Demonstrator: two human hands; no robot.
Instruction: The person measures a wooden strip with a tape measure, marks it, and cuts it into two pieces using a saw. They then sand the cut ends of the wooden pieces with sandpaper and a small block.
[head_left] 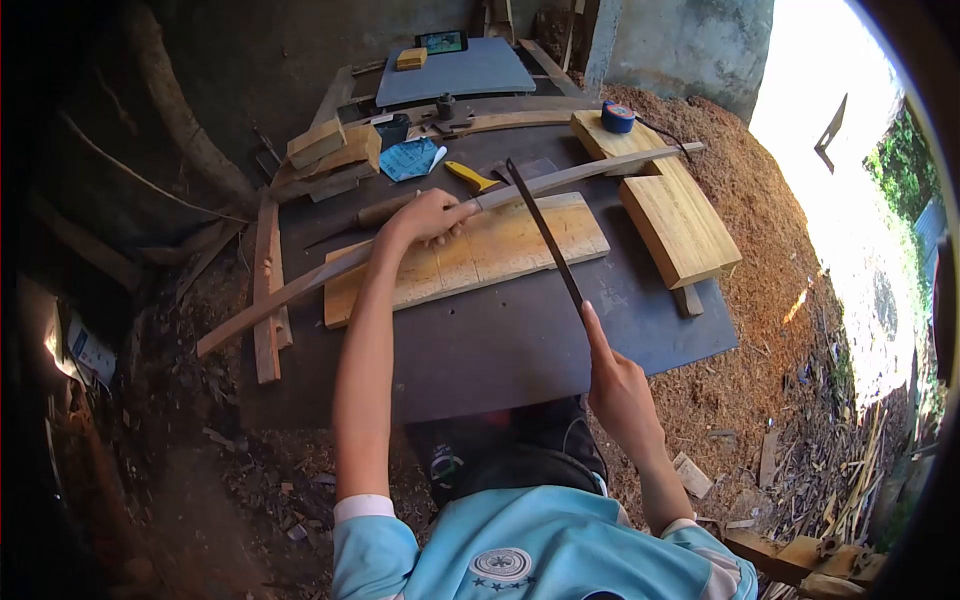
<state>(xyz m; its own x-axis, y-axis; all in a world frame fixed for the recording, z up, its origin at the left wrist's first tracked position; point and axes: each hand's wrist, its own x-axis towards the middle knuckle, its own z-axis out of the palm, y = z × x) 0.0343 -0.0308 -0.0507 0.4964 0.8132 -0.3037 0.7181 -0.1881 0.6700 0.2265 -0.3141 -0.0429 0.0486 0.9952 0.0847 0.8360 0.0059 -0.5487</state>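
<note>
My left hand (436, 217) is closed around a long thin wooden strip (570, 174), which lies slantwise over a flat wooden board (500, 250). In my right hand (618, 388) is a long dark narrow blade-like tool (545, 230), its index finger stretched along it. The tool's far part crosses over the strip, to the right of my left hand; whether they touch I cannot tell. Behind the board are a yellow-handled scraper (468, 177) and a tool with a wooden handle (385, 210), partly hidden by my left hand.
Wood blocks (682, 230) stand at the table's right, with a blue tape measure (617, 117) behind. More blocks (330, 155) and a blue cloth-like piece (408, 158) are at the back left. A phone (442, 42) rests on a grey panel (460, 75). Sawdust (750, 190) covers the ground.
</note>
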